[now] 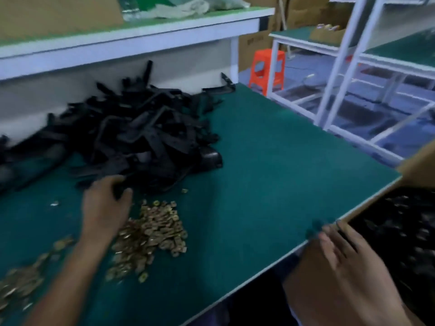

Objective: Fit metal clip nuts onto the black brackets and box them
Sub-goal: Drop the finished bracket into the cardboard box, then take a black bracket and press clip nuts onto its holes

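Your right hand [341,255] hangs slack, fingers spread and holding nothing, over the cardboard box [313,285] rim.
Your left hand [106,201] curls round a black bracket [118,188] at the near edge of the bracket pile [141,132] on the green table [270,161]; brass clip nuts [153,231] lie heaped just beside that wrist.

Black brackets [141,137]: heaped at table rear. Brass-coloured clip nuts [153,231]: piled just in front. Cardboard box [303,290]: open, filled with black parts.
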`<state>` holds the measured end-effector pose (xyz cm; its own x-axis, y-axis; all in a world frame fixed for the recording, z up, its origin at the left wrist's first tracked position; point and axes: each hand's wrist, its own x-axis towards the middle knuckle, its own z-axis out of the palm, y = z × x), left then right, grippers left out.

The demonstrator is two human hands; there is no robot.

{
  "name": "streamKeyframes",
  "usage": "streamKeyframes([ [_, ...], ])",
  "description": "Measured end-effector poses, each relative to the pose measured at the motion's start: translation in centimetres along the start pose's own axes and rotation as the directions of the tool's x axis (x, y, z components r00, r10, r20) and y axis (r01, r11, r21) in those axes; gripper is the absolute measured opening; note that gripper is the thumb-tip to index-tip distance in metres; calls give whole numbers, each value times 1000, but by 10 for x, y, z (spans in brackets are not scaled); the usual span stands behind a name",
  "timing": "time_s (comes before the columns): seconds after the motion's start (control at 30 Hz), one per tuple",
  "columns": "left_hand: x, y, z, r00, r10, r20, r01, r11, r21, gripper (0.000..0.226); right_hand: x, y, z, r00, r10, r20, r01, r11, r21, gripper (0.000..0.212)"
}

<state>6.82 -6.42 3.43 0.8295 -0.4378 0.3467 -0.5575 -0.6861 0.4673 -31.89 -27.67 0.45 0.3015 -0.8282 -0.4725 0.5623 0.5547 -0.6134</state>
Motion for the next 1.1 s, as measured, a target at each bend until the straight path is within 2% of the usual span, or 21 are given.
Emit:
streamKeyframes([
  [0.07,3,9,0,997,67,34,-68,998,7,28,2,20,18,991,-7,135,38,974,-225,20],
  [0.13,8,14,3,987,35,158,-40,999,25,33,-14,42,55,949,37,313,73,941,-331,20],
  [0.17,9,18,5,981,17,195,-28,998,52,38,-15,57,64,936,50,350,92,921,-379,22],
  [0.23,14,20,15,980,43,195,-68,990,124,47,-20,76,78,898,106,426,98,898,-429,29],
  [0.33,23,26,19,976,59,211,-97,980,175,59,-28,89,95,863,190,468,81,862,-500,41],
  [0.43,29,32,22,982,51,183,-83,982,170,59,-32,103,94,842,240,483,62,847,-528,46],
  [0.53,36,31,24,966,-84,243,94,995,-29,61,-33,110,91,835,257,486,60,837,-545,42],
  [0.6,46,28,24,937,-159,312,167,986,1,58,-33,112,91,839,252,483,55,842,-536,39],
  [0.7,55,31,26,931,-159,330,154,987,43,46,-31,113,90,838,245,487,69,839,-540,33],
  [0.8,57,40,24,931,-141,337,181,980,-88,35,-28,115,88,827,259,499,75,829,-555,23],
  [0.87,53,47,14,947,-134,290,199,958,-208,31,-27,115,88,821,266,505,70,831,-552,22],
  [0.97,39,57,-15,981,-51,188,107,947,-303,19,-25,113,93,826,237,512,90,841,-533,19],
  [1.03,22,62,-39,982,7,189,85,875,-476,12,-23,110,100,820,202,535,130,846,-518,22],
  [1.1,1,65,-64,967,110,231,64,770,-635,11,-18,109,109,797,203,569,136,858,-496,40],
])
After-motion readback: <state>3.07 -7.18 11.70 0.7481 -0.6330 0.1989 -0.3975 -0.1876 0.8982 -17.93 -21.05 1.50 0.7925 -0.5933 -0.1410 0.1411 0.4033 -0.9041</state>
